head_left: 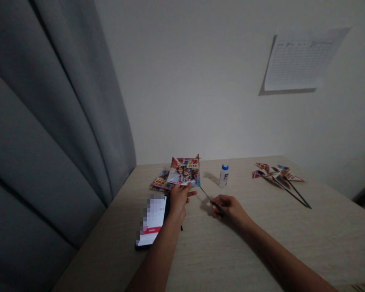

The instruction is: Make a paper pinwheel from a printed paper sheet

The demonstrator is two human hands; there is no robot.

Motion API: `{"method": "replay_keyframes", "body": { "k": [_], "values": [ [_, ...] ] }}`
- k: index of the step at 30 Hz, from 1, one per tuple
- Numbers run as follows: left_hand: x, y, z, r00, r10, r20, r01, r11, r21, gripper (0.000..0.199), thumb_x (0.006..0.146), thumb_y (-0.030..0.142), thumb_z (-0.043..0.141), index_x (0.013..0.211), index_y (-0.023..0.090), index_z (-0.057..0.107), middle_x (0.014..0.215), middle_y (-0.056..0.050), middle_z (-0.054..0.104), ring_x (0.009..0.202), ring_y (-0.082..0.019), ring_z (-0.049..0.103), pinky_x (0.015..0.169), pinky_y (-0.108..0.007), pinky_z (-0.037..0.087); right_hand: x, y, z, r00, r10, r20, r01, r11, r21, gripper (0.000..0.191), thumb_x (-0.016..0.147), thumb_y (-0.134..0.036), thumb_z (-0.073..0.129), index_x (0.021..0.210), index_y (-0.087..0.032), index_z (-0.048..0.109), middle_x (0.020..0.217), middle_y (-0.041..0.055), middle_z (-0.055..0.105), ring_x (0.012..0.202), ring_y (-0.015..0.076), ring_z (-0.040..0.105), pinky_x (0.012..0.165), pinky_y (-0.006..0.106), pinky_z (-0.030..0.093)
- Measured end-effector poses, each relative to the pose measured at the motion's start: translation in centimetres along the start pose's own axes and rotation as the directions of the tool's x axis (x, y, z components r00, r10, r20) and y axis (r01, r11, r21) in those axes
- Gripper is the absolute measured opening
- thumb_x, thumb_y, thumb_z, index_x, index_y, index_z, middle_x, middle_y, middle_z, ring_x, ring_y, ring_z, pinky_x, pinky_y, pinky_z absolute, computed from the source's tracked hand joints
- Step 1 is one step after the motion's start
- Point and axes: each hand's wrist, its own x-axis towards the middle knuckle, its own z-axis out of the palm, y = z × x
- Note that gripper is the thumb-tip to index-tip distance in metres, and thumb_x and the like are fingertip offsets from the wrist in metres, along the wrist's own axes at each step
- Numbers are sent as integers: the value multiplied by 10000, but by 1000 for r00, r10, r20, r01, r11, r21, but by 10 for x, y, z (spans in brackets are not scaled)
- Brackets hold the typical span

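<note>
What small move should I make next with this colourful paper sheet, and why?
Probably firm up the left hand on the colourful printed paper sheet before moving the thin, dark-handled tool: the right hand has the tool's tip seemingly at the sheet's lower right corner, while the left hand holds the near edge.

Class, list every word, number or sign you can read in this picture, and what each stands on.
Top printed sheet: digits, possibly "89" or "68"; smaller lettering blurred.
Papers underneath: too blurred.
Phone: too small, partly pixelated.
Bottle: label too small.
Pinwheels: too blurred.
Wall sheet: too small.
</note>
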Motion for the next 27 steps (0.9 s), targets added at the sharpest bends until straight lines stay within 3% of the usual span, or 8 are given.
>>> {"method": "replay_keyframes", "body": {
  "k": [10, 27],
  "values": [
    [0, -4, -1, 999, 15, 35, -15, 1000, 5, 316, 675, 300, 821, 851, 156, 602, 916, -92, 742, 581, -176, 732, 348, -145, 248, 5, 11, -3, 1000, -13, -5, 13, 999, 34, 497, 591, -494, 859, 901, -139, 700, 571, 13, 659, 477, 127, 551, 499, 251, 373],
    [2, -7, -2, 999, 10, 39, -10, 1000, -1, 337, 681, 306, 819, 842, 165, 559, 878, -76, 737, 593, -178, 736, 352, -142, 242, -1, -2, 2, 999, -32, -8, 32, 999, -41, 489, 624, -506, 829, 892, -125, 682, 559, 16, 652, 461, 117, 518, 492, 252, 356]
  ]
}}
